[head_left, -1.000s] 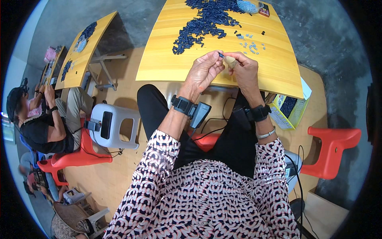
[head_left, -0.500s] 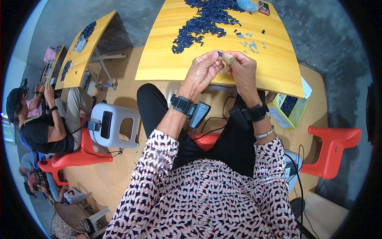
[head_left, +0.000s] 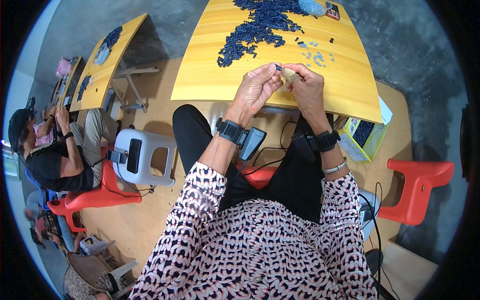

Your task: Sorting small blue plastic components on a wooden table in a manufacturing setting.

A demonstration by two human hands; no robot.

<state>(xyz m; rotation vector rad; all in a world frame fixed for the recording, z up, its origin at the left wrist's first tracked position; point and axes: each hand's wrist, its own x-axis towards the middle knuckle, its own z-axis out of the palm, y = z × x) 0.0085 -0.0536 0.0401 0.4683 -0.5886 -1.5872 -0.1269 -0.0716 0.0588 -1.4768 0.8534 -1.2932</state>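
Observation:
Over the near edge of the yellow table [head_left: 200, 85], my left hand [head_left: 257, 86] pinches a small dark blue cylindrical piece [head_left: 278, 68] between thumb and forefinger. Close beside it, my right hand [head_left: 307, 86] has its thumb and fingers closed; tan wrapping [head_left: 289, 75], like tape or cloth, shows at the fingertips. Whether a tiny part sits in the right fingertips is too small to tell. Ahead of my hands lies a large heap of dark blue pieces [head_left: 260, 27]. Small clear or silvery bits [head_left: 318, 59] are scattered to its right.
A bag of clear bits [head_left: 311, 7] and a small red-and-black box [head_left: 332, 11] sit at the far edge. On the right are a yellow bin [head_left: 372, 145] of dark pieces and a red stool [head_left: 422, 190]. Left, a grey stool [head_left: 142, 157] stands near a seated person [head_left: 60, 160].
My hands stay almost in place. The right fingertips have drawn slightly away from the blue piece, which shows a bit more. The whole view has shifted very slightly.

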